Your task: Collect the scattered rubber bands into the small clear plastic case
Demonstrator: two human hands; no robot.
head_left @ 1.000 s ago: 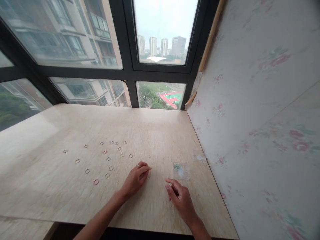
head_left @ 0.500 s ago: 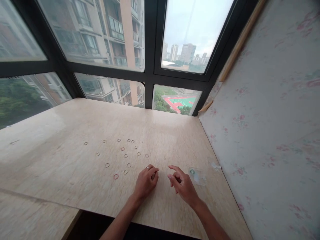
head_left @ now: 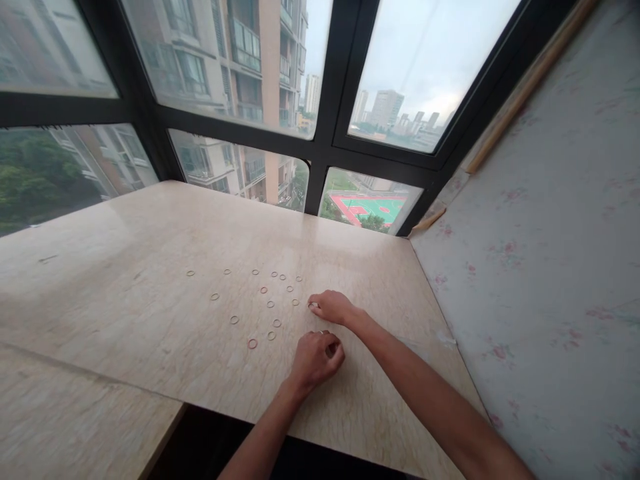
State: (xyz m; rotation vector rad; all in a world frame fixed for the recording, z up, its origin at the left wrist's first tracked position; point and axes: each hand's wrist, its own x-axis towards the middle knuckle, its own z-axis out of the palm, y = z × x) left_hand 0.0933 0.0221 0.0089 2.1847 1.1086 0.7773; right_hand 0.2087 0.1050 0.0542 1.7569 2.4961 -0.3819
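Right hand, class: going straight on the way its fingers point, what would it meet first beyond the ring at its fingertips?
Probably the next thin ring just left of the right hand, though the hand's height above the tabletop is unclear.

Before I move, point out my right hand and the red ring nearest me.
Right hand [head_left: 334,307], head view: back of the hand.
Nearest red ring [head_left: 253,348], head view: near side of its band.

glossy marbled stone-look tabletop [head_left: 150,233], matt dark window frame [head_left: 321,133], smooth glass panes [head_left: 390,120], floral papered wall [head_left: 550,267]
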